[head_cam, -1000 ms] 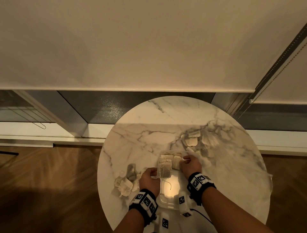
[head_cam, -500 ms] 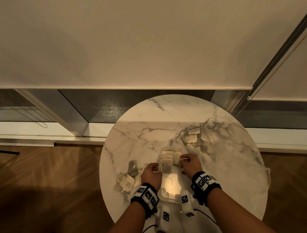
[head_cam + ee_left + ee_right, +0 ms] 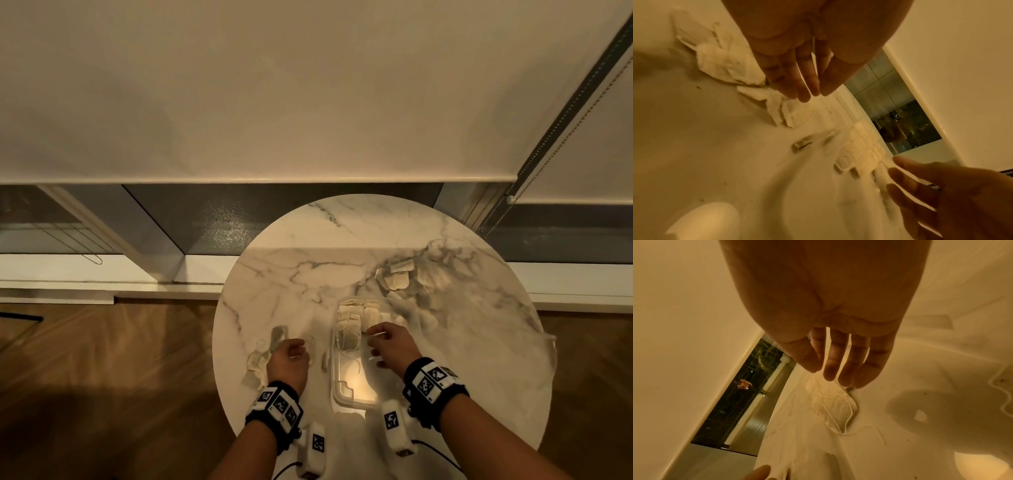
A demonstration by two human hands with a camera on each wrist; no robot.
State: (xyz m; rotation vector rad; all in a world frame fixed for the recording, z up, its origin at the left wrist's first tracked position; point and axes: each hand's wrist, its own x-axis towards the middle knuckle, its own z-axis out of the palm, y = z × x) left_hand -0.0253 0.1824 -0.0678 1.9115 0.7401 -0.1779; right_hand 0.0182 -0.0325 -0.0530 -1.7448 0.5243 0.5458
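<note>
A clear plastic container [image 3: 354, 390] lies on the round marble table [image 3: 294, 281], with several tea bags [image 3: 354, 320] packed in its far end. My left hand [image 3: 291, 351] hovers left of the container, beside a loose pile of tea bags [image 3: 258, 365]. In the left wrist view its fingers [image 3: 803, 91] are straight and hold nothing above that pile [image 3: 725, 65]. My right hand [image 3: 378, 341] is over the container's right rim. Its fingers [image 3: 830, 369] hang relaxed and empty above the stringed tea bags [image 3: 835, 404].
A second heap of tea bags [image 3: 399, 279] lies on the table's far right. Behind the table are a window sill [image 3: 102, 270] and a lowered roller blind [image 3: 274, 102] with a bead chain [image 3: 561, 137]. Wooden floor [image 3: 102, 377] surrounds the table.
My left hand has moved left, off the container's rim toward the left pile. My right hand has let go of the tea bags in the container and drawn back slightly.
</note>
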